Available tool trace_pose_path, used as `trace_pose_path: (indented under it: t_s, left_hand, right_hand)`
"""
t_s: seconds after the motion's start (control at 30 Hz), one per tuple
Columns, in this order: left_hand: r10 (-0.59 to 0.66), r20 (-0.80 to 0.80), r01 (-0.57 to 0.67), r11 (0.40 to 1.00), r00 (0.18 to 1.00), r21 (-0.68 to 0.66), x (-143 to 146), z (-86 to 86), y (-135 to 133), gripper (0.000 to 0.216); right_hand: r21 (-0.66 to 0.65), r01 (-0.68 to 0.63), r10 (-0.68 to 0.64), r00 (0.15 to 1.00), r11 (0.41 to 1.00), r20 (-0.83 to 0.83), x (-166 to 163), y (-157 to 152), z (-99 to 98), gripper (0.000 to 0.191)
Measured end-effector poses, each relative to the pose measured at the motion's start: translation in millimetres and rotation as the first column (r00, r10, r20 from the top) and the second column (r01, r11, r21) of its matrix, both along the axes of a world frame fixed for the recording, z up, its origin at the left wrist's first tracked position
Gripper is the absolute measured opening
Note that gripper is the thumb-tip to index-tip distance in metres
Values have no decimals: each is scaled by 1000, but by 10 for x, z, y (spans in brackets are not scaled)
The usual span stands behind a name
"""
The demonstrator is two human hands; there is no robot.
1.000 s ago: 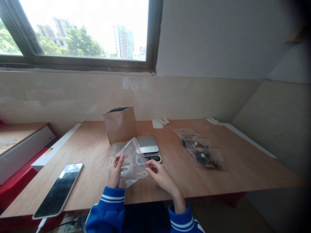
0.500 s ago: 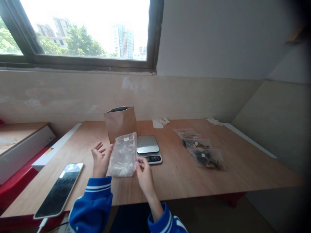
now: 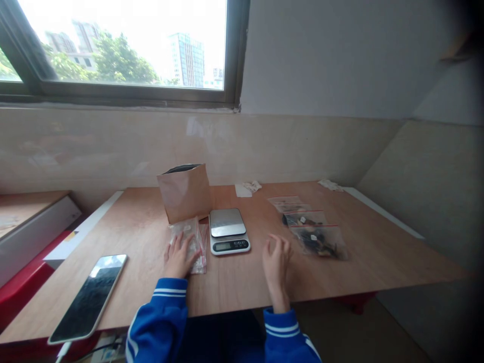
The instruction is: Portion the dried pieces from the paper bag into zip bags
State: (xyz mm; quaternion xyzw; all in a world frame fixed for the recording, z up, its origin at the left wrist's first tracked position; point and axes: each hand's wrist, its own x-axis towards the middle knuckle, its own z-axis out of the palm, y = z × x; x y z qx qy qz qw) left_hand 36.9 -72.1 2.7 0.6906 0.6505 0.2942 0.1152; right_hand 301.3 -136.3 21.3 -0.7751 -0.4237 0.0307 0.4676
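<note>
My left hand [image 3: 178, 257] lies flat, fingers spread, on a stack of clear zip bags [image 3: 192, 238] that rests on the wooden table [image 3: 242, 282] just left of a small digital scale [image 3: 228, 230]. My right hand [image 3: 277, 264] hovers open over the table right of the scale, fingers loosely apart, holding nothing. Behind the bags a brown paper pouch [image 3: 185, 192] stands upright with its top open. To the right of my right hand lie three filled zip bags [image 3: 316, 237] with red seals and dark contents.
A phone [image 3: 89, 296] lies face up near the table's front left corner. Crumpled white paper scraps [image 3: 247, 187] sit by the back wall, more at the far right [image 3: 330, 184]. A white and red bench [image 3: 34, 237] runs along the left.
The clear bag held up by my right hand has been laid flat on the table. My left hand came down onto it; my right hand let go and moved right.
</note>
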Motion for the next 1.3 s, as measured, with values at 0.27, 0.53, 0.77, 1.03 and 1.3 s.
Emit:
trace_pose_path:
  t_s: [0.27,0.53,0.77,1.03,1.3]
  left_hand:
    - [19,8,-20,988,1000,154,-21,44,-29,47]
    - [-2,163,-63,917,987,394,23,422,-328,29]
    - [-308,422,232,947,852,223,421,557,-586,36]
    - [-399,581,442,894,710,74,879,600,-754,48]
    - [-277,649,317,947,709,58,730,636,-723,30]
  right_hand:
    - [-66,176,-173,984,982,48,761,-253,-209,21]
    - [-63,257,-251,964,964,91,823,-194,-355,26]
    - [274,-114,168,968,955,-184,541,-334,409,19]
    - [450,-454,634,633,769,-445,4,-481,822,28]
    - [532,-537,753,405,655,-519,-87,-531,912,19]
